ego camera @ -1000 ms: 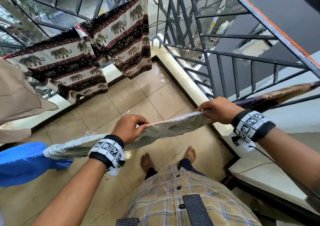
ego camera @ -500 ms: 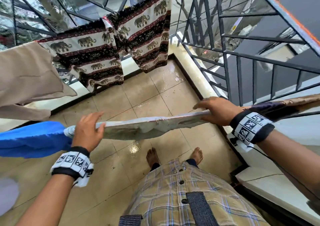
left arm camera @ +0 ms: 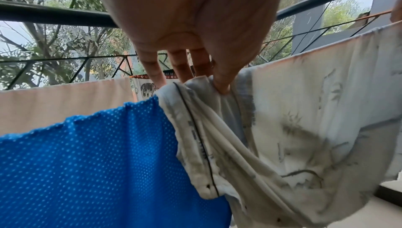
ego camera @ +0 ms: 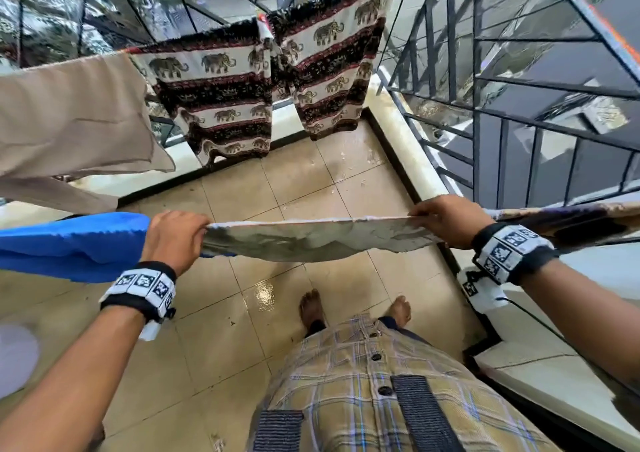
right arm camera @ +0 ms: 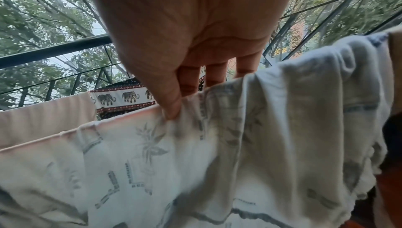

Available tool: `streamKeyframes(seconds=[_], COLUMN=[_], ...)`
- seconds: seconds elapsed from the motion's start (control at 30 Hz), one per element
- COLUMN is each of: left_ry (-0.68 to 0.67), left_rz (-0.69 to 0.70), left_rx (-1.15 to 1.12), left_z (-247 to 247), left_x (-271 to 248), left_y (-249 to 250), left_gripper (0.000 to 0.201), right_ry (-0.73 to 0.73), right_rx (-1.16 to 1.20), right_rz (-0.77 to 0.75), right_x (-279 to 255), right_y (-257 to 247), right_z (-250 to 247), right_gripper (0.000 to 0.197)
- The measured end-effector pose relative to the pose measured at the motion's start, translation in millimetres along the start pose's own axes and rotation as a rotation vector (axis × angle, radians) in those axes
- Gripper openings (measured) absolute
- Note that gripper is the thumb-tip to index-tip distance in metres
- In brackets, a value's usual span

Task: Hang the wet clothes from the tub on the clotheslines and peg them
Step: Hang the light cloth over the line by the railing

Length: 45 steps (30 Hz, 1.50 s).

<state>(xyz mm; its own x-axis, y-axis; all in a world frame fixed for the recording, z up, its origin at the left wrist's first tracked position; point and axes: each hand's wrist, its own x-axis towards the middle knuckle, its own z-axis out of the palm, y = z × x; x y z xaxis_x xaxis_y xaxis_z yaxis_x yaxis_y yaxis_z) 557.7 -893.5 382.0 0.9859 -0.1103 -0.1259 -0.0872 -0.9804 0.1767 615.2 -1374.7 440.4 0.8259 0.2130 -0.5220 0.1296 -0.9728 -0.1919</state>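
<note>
White printed cloth pinched by left hand and right hand.

The cloth in the middle is white with grey leaf and stick drawings. At 9 o'clock from it hangs a bright blue cloth with tiny pale dots. At 12 o'clock hangs the elephant cloth, cream with dark red and black stripes. At 10 o'clock is a plain beige cloth.
</note>
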Motion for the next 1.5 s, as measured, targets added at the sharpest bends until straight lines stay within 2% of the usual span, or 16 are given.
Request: streamKeyframes(seconds=[0.17, 0.33, 0.47, 0.63, 0.77, 0.83, 0.93, 1.03, 1.1, 1.2, 1.3, 1.5], left_ry=[-0.014, -0.077, -0.076, -0.021, -0.063, -0.075, -0.107, -0.132, -0.077, 0.023, 0.054, -0.058], left_rz=[-0.046, -0.021, -0.009, 0.039, 0.083, 0.068, 0.037, 0.026, 0.047, 0.096, 0.116, 0.120], left_rx=[-0.051, -0.097, -0.115, -0.141, -0.137, -0.128, -0.111, -0.121, -0.166, -0.237, -0.242, -0.210], left_z=[-22.2, -7.3, 1.5, 3.4, 8.5, 12.1, 15.6, 11.3, 3.4, -17.0, -34.4, -17.5], left_x=[5.6, -5.4, -7.1, -6.9, -5.5, -3.2, 2.7, 8.6, 11.4, 13.3, 10.6, 5.0], left_y=[-22.1, -22.5, -28.8, -15.2, -0.2, 2.8, 4.2, 0.2, -7.3, -19.0, -19.2, -17.5], left_gripper=[0.014, 0.018, 0.020, 0.030, 0.033, 0.030, 0.014, 0.011, 0.010, 0.018, 0.017, 0.013], right_ry=[0.078, 0.030, 0.026, 0.019, 0.084, 0.113, 0.104, 0.086, 0.099, 0.199, 0.228, 0.195], right_rx=[0.054, 0.025, 0.045, 0.114, 0.127, 0.130, 0.122, 0.087, 0.068, 0.049, 0.047, 0.052], right_rz=[0.033, 0.033, 0.032, 0.003, -0.021, -0.018, 0.004, 0.030, 0.038, 0.044, 0.028, 0.027], right_x=[-4.4, -7.3, -9.2, -8.0, -15.6, -19.7, -23.4, -22.9, -21.9, -23.4, -26.9, -29.3], right_y=[-0.6, -1.5, 0.4, 5.1, 5.4, 8.5, 15.1, 14.6, 12.4, 10.6, 11.4, 11.2], right_z=[-6.7, 0.6, 6.0, -1.4, -7.7, -7.2, -2.7, 0.0, -3.0, -17.8, -27.6, -10.7], right_gripper=[0.019, 0.020, 0.020, 0.023, 0.026, 0.023, 0.020, 0.021, 0.021, 0.018, 0.016, 0.017])
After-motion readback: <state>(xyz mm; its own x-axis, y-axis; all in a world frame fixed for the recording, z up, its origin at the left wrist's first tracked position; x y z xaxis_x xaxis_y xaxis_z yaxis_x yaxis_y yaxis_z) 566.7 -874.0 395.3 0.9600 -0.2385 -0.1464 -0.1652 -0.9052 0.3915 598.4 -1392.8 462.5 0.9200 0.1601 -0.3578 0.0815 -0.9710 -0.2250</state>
